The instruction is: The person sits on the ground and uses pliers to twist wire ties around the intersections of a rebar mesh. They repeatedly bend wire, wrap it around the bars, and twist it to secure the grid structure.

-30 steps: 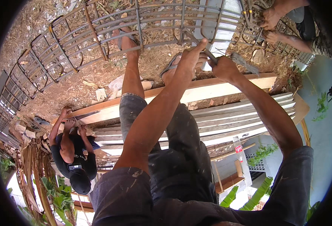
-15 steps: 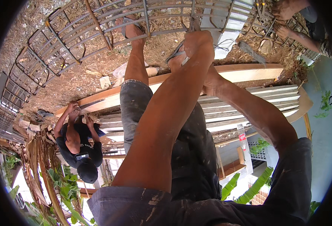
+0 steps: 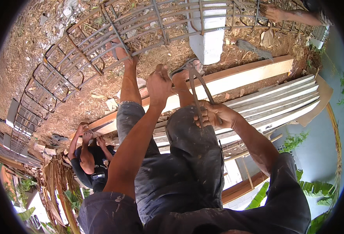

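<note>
My right hand (image 3: 218,115) holds a pair of long-handled pincers (image 3: 195,87) by the handles. The handles are spread apart and the jaws point away from me, over my right foot. My left hand (image 3: 159,85) is closed in front of my left knee, at its own distance from the pincers. Whatever it grips, perhaps something thin, I cannot make out. Beyond both hands a long rebar cage (image 3: 164,31) of bars and stirrups curves across the ground; neither hand touches it.
A pale block (image 3: 207,39) lies under the cage. Beneath my legs run a long timber board (image 3: 250,80) and stacked planks (image 3: 265,105). At left a co-worker (image 3: 92,160) bends over the board's end; at top right another person's hand (image 3: 273,12) touches the cage. A bundle of wire (image 3: 254,50) lies nearby.
Both hands have come back from the cage toward me and moved apart. The pincers now show clearly in my right hand, handles spread. The view has shifted, and the co-worker's hand stays at the cage.
</note>
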### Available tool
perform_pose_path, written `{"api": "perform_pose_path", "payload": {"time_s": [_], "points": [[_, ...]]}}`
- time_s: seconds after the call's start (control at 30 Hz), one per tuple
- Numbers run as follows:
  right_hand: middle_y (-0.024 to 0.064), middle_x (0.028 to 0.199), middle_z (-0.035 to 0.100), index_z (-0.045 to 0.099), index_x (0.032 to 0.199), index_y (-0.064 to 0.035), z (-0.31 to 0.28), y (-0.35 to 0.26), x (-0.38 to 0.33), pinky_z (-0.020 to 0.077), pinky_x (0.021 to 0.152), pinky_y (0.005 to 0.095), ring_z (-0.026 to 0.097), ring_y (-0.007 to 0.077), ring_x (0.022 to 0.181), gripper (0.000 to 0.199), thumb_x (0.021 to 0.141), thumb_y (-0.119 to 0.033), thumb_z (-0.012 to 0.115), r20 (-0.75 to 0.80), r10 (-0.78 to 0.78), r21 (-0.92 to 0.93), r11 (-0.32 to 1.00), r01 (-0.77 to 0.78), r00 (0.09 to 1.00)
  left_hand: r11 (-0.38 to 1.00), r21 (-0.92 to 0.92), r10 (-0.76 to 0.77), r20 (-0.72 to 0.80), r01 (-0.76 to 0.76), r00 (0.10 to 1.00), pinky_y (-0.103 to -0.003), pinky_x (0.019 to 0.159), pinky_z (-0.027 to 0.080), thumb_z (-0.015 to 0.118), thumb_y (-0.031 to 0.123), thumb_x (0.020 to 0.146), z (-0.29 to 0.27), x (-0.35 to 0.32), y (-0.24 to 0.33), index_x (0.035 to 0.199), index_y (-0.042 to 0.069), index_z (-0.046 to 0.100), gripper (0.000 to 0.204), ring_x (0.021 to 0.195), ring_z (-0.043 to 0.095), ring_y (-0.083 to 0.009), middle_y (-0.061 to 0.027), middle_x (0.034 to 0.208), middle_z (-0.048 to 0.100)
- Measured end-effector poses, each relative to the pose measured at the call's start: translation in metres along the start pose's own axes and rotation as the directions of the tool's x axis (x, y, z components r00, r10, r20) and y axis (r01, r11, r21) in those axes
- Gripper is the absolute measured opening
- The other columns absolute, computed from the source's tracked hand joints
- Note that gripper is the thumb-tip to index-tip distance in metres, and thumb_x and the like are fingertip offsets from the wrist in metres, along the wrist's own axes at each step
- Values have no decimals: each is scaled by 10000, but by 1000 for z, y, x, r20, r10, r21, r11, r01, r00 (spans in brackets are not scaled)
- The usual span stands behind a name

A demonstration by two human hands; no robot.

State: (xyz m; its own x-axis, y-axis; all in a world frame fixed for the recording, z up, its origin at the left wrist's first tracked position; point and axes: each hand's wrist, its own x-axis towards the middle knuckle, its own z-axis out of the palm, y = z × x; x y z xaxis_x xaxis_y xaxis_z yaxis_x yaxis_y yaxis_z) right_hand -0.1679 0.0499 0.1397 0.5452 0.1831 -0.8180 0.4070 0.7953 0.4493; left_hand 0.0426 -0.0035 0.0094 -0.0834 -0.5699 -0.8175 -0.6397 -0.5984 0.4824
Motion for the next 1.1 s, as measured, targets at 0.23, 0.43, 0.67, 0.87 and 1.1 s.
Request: {"api": "perform_pose_path", "payload": {"time_s": [0.23,0.43,0.67,0.87,1.1], "points": [[40,648,532,561,950,-32,-159,-24,17,450,463,311,504,158,470,319,955,-349,530,-637,-465,-569,822,31,615,985,-160,33,-184,-63,982,-424,683,458,364,505,1000,73,-13,-2,1032,-62,599,615,740,596,-402,-244,760,625],[325,1015,627,563,1141,12,-309,-113,23,463,922,518,604,439,1039,491,905,-412,484,-443,-794,-817,166,-552,417,758,-496,-336,259,423,905,-375,740,460,395,422,1010,131,-44,78,1024,-50,616,521,748,597,-247,-167,791,647],[222,1310,545,460,1378,-39,-231,-120,-44,400,1034,420,522,320,1234,699,949,-589,415,51,-802,-965,114,236,595,859,-454,-198,133,237,971,-324,729,453,458,368,993,207,-70,121,984,-3,655,420,710,578,-170,-70,781,651],[177,1416,451,402,1430,-48,-192,-67,-72,387,1038,376,475,282,1266,662,982,-536,407,198,-647,-670,459,584,736,919,-387,-111,-77,73,991,-352,696,463,458,445,969,246,-82,148,990,29,676,471,696,604,-249,-118,715,633],[39,932,593,627,1104,2,-188,-19,-68,408,679,206,517,84,725,417,963,-385,566,-3,-607,-495,691,526,795,425,-894,-71,-188,-141,980,-307,548,470,393,286,1009,225,-95,180,1297,-1,461,413,543,403,-105,2,643,410]]}}
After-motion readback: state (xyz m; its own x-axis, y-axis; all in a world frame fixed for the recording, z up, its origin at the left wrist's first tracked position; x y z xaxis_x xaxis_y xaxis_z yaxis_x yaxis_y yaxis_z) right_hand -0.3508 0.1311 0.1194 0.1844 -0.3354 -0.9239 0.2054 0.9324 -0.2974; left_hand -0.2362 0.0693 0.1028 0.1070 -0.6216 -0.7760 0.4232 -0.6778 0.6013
